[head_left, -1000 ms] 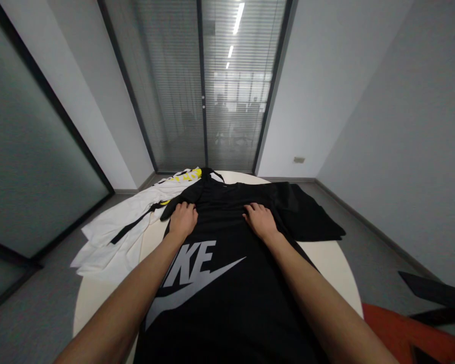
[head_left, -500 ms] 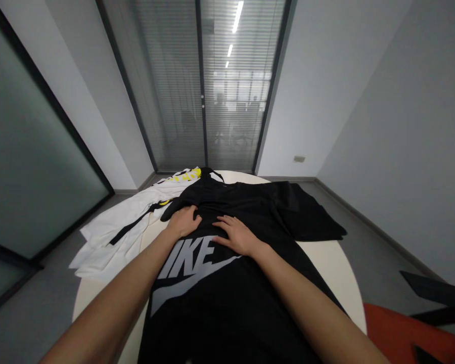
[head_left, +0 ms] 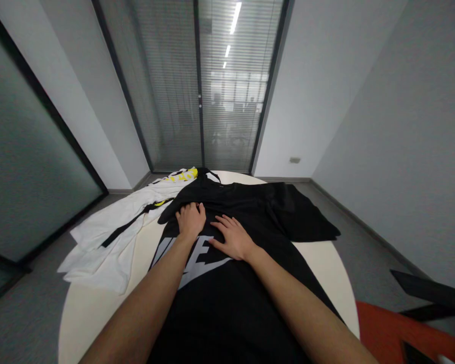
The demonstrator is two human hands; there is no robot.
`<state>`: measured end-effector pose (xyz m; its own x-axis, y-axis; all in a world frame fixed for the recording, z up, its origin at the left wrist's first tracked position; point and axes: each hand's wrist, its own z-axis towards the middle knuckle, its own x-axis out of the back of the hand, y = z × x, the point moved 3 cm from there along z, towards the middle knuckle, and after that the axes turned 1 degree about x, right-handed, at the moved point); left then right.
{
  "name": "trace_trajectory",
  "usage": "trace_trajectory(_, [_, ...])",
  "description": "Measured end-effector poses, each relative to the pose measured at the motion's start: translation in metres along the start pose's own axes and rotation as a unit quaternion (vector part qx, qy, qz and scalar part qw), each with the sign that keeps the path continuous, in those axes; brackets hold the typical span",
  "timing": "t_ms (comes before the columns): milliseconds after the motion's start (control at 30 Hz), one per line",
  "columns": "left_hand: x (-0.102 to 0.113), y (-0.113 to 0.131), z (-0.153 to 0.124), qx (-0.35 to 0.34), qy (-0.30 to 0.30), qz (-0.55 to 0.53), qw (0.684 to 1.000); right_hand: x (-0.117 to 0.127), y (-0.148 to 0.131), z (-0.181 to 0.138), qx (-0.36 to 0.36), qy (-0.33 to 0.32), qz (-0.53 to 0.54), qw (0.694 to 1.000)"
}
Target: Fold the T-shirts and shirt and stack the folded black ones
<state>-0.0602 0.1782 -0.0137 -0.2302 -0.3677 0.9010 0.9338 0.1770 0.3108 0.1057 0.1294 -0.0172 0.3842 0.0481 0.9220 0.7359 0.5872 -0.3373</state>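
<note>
Across the round table [head_left: 326, 263], we are keeping a black T-shirt [head_left: 231, 298] spread lengthwise, collar at the far side. Our right hand [head_left: 233, 236] is lying on the chest just above the pale print [head_left: 202, 269], fingers apart and clasping nothing. Our left hand [head_left: 191, 220] is pressing beside it, fingertips bent into the cloth; whether they are pinching it, we cannot tell. By our judgement, the spreading is mostly done: the right sleeve [head_left: 313, 222] is reaching outward, while ripples are remaining beneath the collar. No fold across the body is showing. Leftward, a white garment [head_left: 102, 220] is lying rumpled, overhanging the edge.
</note>
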Motion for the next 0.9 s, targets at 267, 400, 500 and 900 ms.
trace_trajectory(267, [0.016, -0.014, -0.024, -0.108, 0.088, -0.053, 0.989, 0.002, -0.02, -0.013, 0.001, 0.052, 0.012, 0.999])
trace_trajectory(400, [0.004, -0.01, -0.037, -0.135, 0.024, 0.008, 0.991, -0.002, -0.029, -0.018, -0.014, 0.042, 0.008, 0.999])
trace_trajectory(500, [-0.005, -0.015, -0.037, -0.112, -0.036, 0.045, 0.992, -0.001, -0.03, -0.022, -0.01, 0.028, 0.004, 1.0])
trace_trajectory(900, [-0.004, -0.002, -0.007, -0.012, -0.023, 0.066, 0.997, 0.006, -0.012, 0.003, 0.067, -0.003, -0.04, 0.997])
